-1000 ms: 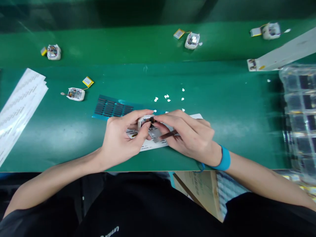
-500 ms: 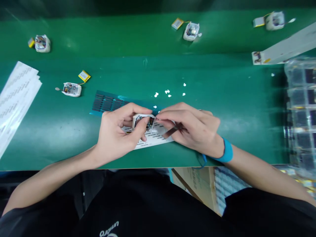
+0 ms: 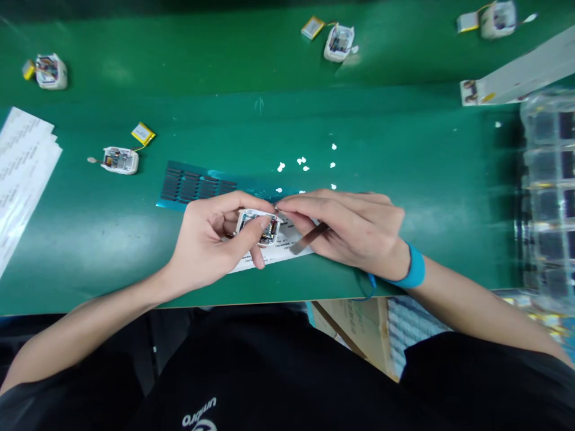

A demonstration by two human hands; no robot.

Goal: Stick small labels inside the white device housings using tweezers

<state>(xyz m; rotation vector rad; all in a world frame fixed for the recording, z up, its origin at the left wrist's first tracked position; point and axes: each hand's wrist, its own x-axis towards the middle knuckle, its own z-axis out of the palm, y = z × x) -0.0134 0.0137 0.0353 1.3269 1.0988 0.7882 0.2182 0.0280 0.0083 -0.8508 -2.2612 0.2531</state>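
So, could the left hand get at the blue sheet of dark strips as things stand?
Probably yes: the blue sheet lies just beyond the left hand, with nothing visible in between, though that hand is holding the white casing.

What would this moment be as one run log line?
left hand: holds open white housing | right hand: at housing's corner, flat tool in grasp | nearby: printed sheet, blue sheet, white tabs

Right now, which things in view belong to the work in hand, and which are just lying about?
In hand:
open white housing, in the left hand
flat metal tool, in the right hand

Lying about, it seems:
four other housings
blue sheet of dark strips
small white pieces
printed sheets, left
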